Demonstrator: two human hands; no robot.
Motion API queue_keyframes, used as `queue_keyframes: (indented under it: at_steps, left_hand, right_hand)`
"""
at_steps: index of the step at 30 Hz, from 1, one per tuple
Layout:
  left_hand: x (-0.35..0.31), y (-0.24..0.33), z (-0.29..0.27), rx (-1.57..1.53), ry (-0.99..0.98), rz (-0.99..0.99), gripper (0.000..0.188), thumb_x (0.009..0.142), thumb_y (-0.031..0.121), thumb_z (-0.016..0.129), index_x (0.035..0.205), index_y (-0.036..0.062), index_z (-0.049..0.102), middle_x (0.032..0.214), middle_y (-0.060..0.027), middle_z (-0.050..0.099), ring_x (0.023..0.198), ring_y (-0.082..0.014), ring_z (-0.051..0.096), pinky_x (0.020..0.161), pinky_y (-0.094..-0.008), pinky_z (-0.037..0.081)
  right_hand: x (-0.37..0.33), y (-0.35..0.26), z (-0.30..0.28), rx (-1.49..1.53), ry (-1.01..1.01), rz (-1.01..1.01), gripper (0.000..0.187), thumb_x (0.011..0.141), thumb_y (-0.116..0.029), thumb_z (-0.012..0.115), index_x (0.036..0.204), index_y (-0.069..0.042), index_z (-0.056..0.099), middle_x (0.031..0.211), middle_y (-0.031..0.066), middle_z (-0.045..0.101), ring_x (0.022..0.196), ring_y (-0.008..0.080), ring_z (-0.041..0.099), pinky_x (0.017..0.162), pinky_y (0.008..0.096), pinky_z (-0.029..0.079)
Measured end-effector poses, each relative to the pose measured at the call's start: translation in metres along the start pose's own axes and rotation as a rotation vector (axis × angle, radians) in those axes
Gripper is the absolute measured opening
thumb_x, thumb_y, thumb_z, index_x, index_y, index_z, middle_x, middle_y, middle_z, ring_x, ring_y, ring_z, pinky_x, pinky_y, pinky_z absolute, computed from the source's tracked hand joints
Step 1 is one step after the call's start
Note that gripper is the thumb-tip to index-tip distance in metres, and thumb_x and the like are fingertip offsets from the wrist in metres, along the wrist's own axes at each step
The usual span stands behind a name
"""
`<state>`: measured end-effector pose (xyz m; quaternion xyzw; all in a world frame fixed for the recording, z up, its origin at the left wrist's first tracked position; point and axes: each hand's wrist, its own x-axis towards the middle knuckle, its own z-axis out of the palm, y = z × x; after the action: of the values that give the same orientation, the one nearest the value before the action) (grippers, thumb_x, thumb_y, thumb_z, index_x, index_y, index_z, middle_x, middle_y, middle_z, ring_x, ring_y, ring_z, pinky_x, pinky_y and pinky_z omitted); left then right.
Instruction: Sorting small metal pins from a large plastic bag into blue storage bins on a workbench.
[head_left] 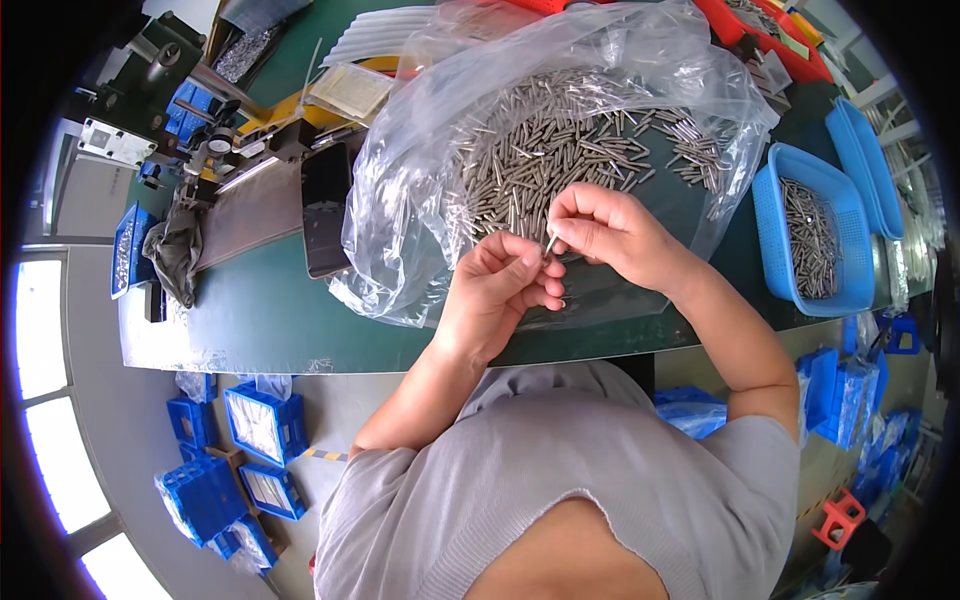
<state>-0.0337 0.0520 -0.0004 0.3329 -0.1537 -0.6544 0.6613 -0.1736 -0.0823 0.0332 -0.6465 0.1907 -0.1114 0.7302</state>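
My left hand [505, 285] and my right hand [612, 235] meet over the near part of a clear plastic bag [400, 190]. Between the right thumb and forefinger is a small, slim metal pin [551, 243], its lower end close to the left fingertips. The left fingers are curled in a pinch; a tiny dark piece seems to be at their tips, too small to name. Just beyond both hands, a large heap of loose metal pins [540, 150] lies spread on the bag. A smaller cluster of pins [695, 150] lies to its right.
A blue basket [770, 230] of similar pins stands on the right of the green table [270, 310], beside another blue basket [865, 165]. Left of the bag lie a black phone [325, 210] and a bench device with a gauge [220, 140]. Blue crates [265, 420] sit on the floor.
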Motion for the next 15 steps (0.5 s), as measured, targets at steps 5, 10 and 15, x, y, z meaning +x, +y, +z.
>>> queue_keyframes:
  at_steps: [5,10,15]
  left_hand:
    - [0.0,0.0,-0.001,0.001,0.032,0.001,0.012,0.092,0.01,0.053,0.092,-0.0024,0.052,0.084,-0.0155,0.063,0.071,-0.0206,0.064,0.064,-0.0319,0.056]
    - [0.0,0.0,0.001,0.007,0.032,0.009,0.012,0.091,0.01,0.053,0.092,-0.0022,0.052,0.084,-0.0154,0.063,0.071,-0.0204,0.064,0.063,-0.0316,0.056]
    - [0.0,-0.001,-0.001,0.004,0.019,0.012,0.012,0.091,0.01,0.053,0.092,-0.0019,0.052,0.083,-0.0151,0.063,0.071,-0.0202,0.064,0.063,-0.0313,0.056]
  right_hand:
    - [0.0,0.0,-0.001,-0.134,-0.004,-0.095,0.011,0.091,-0.011,0.053,0.091,0.0,0.053,0.081,0.0018,0.057,0.078,0.0079,0.055,0.071,0.0232,0.046]
    - [-0.001,0.01,0.0,-0.176,0.012,-0.216,0.009,0.091,-0.01,0.054,0.092,-0.002,0.053,0.081,0.0002,0.054,0.076,0.0059,0.052,0.065,0.021,0.044]
    - [-0.002,0.007,0.0,-0.201,0.04,-0.194,0.009,0.09,-0.01,0.055,0.091,-0.001,0.053,0.081,0.0008,0.054,0.077,0.0071,0.054,0.069,0.0222,0.045]
